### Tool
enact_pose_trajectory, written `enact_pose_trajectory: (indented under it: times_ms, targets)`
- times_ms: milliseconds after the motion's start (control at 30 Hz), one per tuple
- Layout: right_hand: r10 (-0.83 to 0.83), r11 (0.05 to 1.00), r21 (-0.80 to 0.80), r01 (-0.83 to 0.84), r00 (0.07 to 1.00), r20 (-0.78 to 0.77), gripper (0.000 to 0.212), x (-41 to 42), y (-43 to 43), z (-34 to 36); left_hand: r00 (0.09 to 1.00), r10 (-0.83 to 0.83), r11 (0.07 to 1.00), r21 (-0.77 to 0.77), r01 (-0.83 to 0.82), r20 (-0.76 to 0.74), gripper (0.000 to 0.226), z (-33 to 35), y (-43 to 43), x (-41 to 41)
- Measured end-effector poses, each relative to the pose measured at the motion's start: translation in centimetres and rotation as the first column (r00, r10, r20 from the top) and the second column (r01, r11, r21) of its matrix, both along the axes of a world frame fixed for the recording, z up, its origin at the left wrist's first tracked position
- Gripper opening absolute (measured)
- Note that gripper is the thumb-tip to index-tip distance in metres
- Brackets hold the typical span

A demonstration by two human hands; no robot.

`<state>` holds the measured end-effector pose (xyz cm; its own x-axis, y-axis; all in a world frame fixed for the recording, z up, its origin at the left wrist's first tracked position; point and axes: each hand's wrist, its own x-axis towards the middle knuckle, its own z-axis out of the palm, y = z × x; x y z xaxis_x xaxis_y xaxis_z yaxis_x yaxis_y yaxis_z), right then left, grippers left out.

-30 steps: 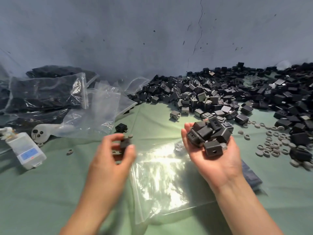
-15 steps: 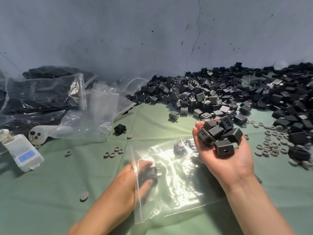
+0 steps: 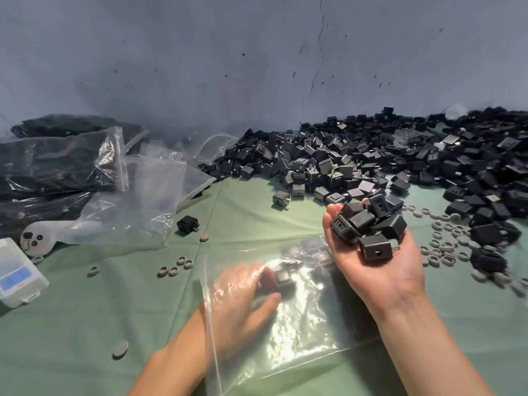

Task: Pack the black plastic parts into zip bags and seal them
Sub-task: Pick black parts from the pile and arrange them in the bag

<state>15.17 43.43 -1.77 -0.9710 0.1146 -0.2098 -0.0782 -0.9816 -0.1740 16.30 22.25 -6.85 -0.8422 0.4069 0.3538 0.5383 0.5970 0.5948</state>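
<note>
A clear zip bag (image 3: pixel 300 338) lies flat on the green cloth, its mouth facing left. My left hand (image 3: pixel 240 304) reaches inside it, and its fingertips and thumb pinch one black plastic part (image 3: pixel 285 279). A few more parts (image 3: pixel 317 250) show dimly at the bag's far end. My right hand (image 3: pixel 380 272) hovers palm up over the bag's right side, cupped around a heap of black parts (image 3: pixel 368 224). A big pile of black parts (image 3: pixel 400 155) covers the back right of the table.
Filled bags (image 3: pixel 51 164) and empty clear bags (image 3: pixel 137 201) lie at the left. A white plastic box (image 3: pixel 17 278) sits at the left edge. Grey rings (image 3: pixel 445 244) are scattered on the right, a few more rings (image 3: pixel 174 267) and a lone black part (image 3: pixel 187 224) left of the bag.
My left hand took a part from the cloth, then slid into the bag and has gone deeper with it. My right hand drifted slightly right with its handful.
</note>
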Motion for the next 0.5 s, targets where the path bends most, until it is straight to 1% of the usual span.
enact_pose_trajectory:
  times_ms: [33,67,100,167,300,400,500]
  targets:
    - [0.0,1.0,0.004,0.0,1.0,0.001,0.052,-0.1,0.1,0.0,1.0,0.002,0.998,-0.069,-0.004,-0.029,0.023,0.4,0.1,0.1]
    - [0.001,1.0,0.006,-0.001,1.0,0.004,0.052,-0.2,0.1,0.0,0.998,-0.026,0.991,-0.133,0.017,-0.061,0.016,0.6,0.0,0.0]
    - [0.002,1.0,0.006,-0.002,1.0,0.007,0.052,-0.3,0.2,0.0,0.996,-0.052,0.979,-0.199,0.038,-0.069,0.015,0.8,0.1,-0.1]
    - [0.007,1.0,0.001,-0.007,1.0,0.011,0.054,-0.5,0.2,0.0,0.993,-0.097,0.957,-0.278,0.077,-0.059,0.02,0.9,0.2,-0.6]
    - [0.013,1.0,-0.015,-0.013,1.0,0.01,0.052,-0.8,0.2,0.1,0.992,-0.11,0.953,-0.289,0.09,-0.056,0.026,1.0,0.9,-0.9]
    - [0.012,1.0,-0.01,-0.012,1.0,0.004,0.052,-0.9,0.2,0.1,0.995,-0.09,0.944,-0.321,0.071,-0.045,0.035,0.2,0.8,-1.5]
    - [0.013,1.0,-0.009,-0.013,1.0,-0.003,0.054,-1.1,0.1,0.1,0.995,-0.077,0.943,-0.329,0.054,-0.056,0.037,-0.4,0.7,-1.8]
